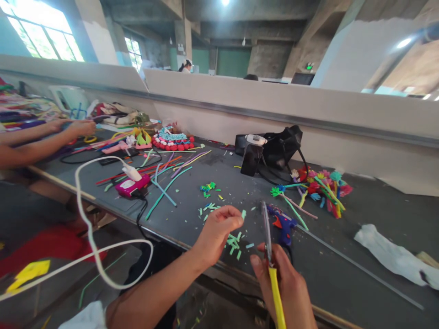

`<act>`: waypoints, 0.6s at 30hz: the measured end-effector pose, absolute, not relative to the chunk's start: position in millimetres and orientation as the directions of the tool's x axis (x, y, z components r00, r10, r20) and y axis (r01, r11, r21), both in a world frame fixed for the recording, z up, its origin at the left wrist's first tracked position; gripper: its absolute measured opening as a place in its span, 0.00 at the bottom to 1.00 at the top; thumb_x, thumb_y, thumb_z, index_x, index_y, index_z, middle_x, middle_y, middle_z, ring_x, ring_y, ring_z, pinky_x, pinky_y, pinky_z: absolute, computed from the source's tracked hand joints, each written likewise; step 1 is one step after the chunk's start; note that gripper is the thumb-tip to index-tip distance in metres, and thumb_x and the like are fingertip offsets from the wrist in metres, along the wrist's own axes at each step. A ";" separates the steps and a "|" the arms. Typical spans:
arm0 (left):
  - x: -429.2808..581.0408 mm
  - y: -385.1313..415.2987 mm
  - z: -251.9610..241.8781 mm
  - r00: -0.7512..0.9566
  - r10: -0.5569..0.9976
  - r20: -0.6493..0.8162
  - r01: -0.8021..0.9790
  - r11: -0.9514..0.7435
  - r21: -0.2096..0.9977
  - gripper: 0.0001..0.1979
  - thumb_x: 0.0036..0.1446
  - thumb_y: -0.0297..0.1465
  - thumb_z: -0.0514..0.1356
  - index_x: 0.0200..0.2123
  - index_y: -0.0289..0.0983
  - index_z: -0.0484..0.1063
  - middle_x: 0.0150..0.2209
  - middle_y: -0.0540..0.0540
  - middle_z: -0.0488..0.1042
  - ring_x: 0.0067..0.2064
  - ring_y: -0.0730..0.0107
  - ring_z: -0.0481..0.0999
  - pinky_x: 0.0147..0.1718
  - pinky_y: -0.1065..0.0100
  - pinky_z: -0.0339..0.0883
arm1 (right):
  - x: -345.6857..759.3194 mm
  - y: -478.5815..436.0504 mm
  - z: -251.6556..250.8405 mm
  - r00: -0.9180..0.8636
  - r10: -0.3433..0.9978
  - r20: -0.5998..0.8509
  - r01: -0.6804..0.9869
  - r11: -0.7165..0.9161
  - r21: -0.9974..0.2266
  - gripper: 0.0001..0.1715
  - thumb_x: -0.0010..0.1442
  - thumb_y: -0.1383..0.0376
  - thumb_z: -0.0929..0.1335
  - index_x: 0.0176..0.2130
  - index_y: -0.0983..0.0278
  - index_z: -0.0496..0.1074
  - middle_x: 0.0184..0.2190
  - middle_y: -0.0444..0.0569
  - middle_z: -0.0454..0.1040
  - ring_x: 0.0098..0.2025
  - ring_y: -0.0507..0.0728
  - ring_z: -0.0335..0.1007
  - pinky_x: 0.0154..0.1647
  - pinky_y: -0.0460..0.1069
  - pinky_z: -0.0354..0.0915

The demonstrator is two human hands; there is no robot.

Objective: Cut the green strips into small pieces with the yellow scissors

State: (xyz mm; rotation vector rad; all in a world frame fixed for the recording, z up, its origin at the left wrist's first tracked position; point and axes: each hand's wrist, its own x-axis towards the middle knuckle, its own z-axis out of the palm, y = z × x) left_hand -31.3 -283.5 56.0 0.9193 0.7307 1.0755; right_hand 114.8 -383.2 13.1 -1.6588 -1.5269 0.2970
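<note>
My left hand point(219, 233) pinches a short light-green piece of pipe cleaner point(243, 214) between thumb and fingertips. In my right hand point(286, 278) is a pair of scissors point(266, 233) with a yellow handle, its metal blades pointing away from me and seemingly together. Below my left fingers lies a pile of cut green pieces point(234, 242). More bits point(207, 209) are strewn beyond that hand, near a small green and blue bundle point(208, 188). A blue glue gun point(284, 226) rests just beyond my right hand, close to the blades.
Colourful pipe-cleaner flowers point(322, 187) lie to the right, before a black bag point(283, 146) with a phone point(251, 160) against it. Left are a pink power strip point(133, 185) with a white cable and loose pipe cleaners point(168, 192). Another person's hands point(80, 129) work at far left.
</note>
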 end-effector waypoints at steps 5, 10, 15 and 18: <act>-27.7 -286.2 55.6 0.288 0.956 -0.061 -0.620 0.235 0.748 0.05 0.46 0.28 0.66 0.26 0.36 0.72 0.27 0.51 0.72 0.33 0.73 0.69 0.39 0.69 0.62 | 103.0 -387.2 6.1 0.180 0.915 0.362 0.819 0.065 -0.571 0.21 0.64 0.46 0.63 0.38 0.59 0.70 0.23 0.42 0.71 0.21 0.53 0.68 0.25 0.45 0.63; -24.5 -291.6 56.3 0.324 0.944 -0.060 -0.651 0.269 0.710 0.05 0.47 0.28 0.66 0.26 0.35 0.72 0.27 0.50 0.73 0.32 0.73 0.70 0.36 0.70 0.63 | 100.2 -385.8 6.3 0.190 0.928 0.321 0.818 0.031 -0.575 0.23 0.65 0.45 0.62 0.41 0.59 0.72 0.25 0.43 0.72 0.24 0.54 0.70 0.27 0.45 0.63; -24.2 -292.1 56.5 0.323 0.945 -0.055 -0.647 0.263 0.716 0.04 0.47 0.27 0.65 0.26 0.35 0.72 0.27 0.50 0.73 0.31 0.73 0.70 0.35 0.71 0.64 | 104.1 -383.8 1.2 0.159 0.922 0.352 0.816 0.078 -0.572 0.20 0.65 0.47 0.63 0.38 0.59 0.71 0.23 0.42 0.71 0.22 0.52 0.67 0.25 0.44 0.61; -24.1 -292.2 55.4 0.318 0.947 -0.048 -0.651 0.255 0.715 0.04 0.48 0.27 0.65 0.26 0.35 0.72 0.27 0.50 0.74 0.32 0.74 0.71 0.36 0.71 0.64 | 103.2 -383.5 0.1 0.155 0.919 0.363 0.814 0.089 -0.574 0.19 0.66 0.48 0.63 0.36 0.59 0.70 0.22 0.41 0.70 0.21 0.52 0.66 0.24 0.43 0.60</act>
